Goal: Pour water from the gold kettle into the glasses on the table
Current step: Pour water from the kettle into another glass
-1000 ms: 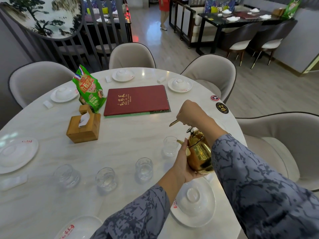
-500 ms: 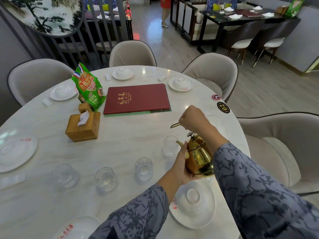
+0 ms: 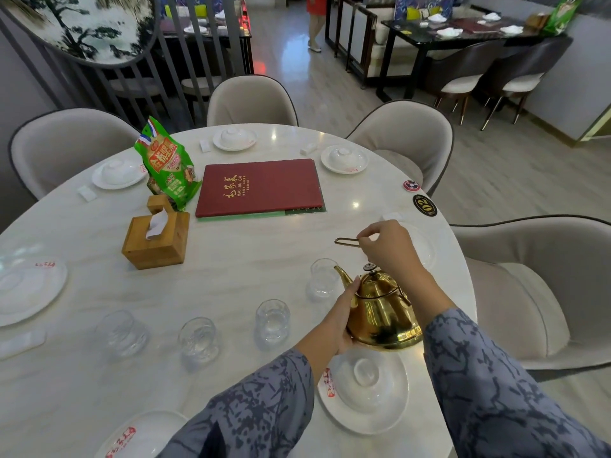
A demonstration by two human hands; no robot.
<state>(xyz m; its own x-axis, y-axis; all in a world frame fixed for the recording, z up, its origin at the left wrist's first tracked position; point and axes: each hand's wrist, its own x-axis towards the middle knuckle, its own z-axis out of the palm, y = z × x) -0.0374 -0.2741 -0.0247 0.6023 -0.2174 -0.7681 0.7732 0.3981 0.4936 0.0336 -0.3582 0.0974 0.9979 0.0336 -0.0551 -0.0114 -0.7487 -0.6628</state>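
The gold kettle (image 3: 383, 312) sits nearly upright low over the round marble table (image 3: 231, 285), with its spout pointing left. My left hand (image 3: 337, 322) cups the kettle's left side under the spout. My right hand (image 3: 386, 246) pinches the thin wire handle (image 3: 344, 241) above the lid. One clear glass (image 3: 324, 277) stands just left of the spout. A further glass (image 3: 272, 320), another glass (image 3: 198, 338) and a last glass (image 3: 120, 332) form a row running left. Water shows in the glasses; the levels are hard to read.
A white plate with an upturned bowl (image 3: 363, 388) lies right under the kettle. A red menu (image 3: 258, 188), a wooden tissue box (image 3: 155, 239) and a green snack bag (image 3: 167, 163) occupy the table's middle. Place settings ring the edge. Beige chairs (image 3: 542, 285) surround it.
The kettle has come down and tipped back towards upright, its spout now lower beside the glass. My right hand has dropped with the handle and loosened to a pinch.
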